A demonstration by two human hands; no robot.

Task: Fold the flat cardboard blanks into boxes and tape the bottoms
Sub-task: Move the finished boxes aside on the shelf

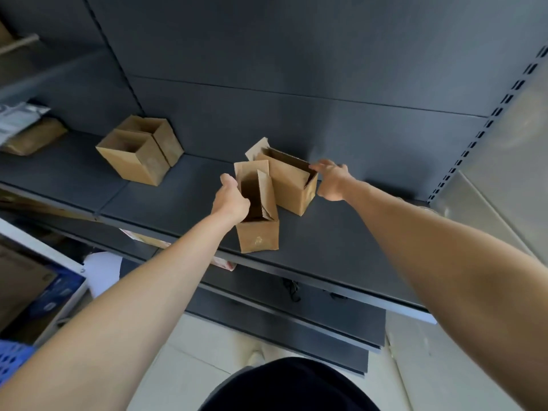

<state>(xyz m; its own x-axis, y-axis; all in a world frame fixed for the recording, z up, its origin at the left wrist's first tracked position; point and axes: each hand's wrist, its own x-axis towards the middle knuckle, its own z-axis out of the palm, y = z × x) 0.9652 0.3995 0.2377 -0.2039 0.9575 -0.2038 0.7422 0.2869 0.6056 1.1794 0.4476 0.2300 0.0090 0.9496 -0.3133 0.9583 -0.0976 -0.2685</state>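
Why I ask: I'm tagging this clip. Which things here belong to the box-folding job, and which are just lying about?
Job: near box, gripped at its rim by the left hand; far box, right hand at its corner; two standing boxes further left on the shelf.
Lying about: brown parcel; blue crate.

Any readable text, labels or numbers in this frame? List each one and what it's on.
None can be read.
Print on the grey bag: too blurred.
White markings on the blue box: too blurred.
Faint pale mark on the near box: unreadable.
On the far box: no print visible.
Print on the red-and-white pack: too small.
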